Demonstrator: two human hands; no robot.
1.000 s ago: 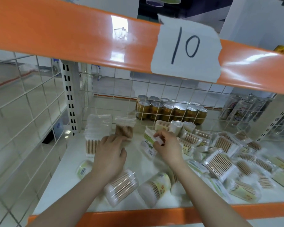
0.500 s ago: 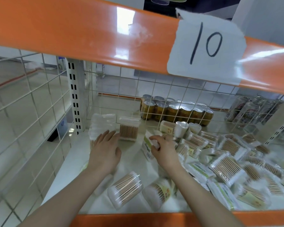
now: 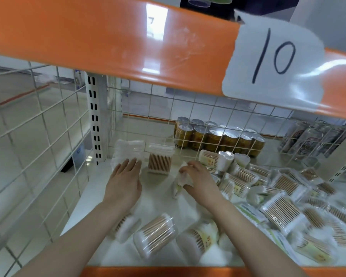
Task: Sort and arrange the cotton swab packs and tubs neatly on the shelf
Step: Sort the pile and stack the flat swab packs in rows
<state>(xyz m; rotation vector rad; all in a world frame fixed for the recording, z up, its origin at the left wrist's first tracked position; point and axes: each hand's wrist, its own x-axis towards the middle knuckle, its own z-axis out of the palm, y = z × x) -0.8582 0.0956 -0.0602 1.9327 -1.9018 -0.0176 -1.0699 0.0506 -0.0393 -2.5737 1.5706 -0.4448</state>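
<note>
left hand lying flat, fingers touching clear stacked swab packs mid-left | right hand pinching a white crinkly swab pack at centre | barely started, jumbled packs and tubs sprawling lower right on the white shelf

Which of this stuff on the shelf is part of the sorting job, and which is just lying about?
Job: upright swab pack; stacked packs; tub; pack in right hand; loose pile; left hand.
Lying about: gold cans; paper sign.

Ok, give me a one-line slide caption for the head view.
Left hand flat against stacked swab packs at the shelf's back left; right hand grips a swab pack.
</note>
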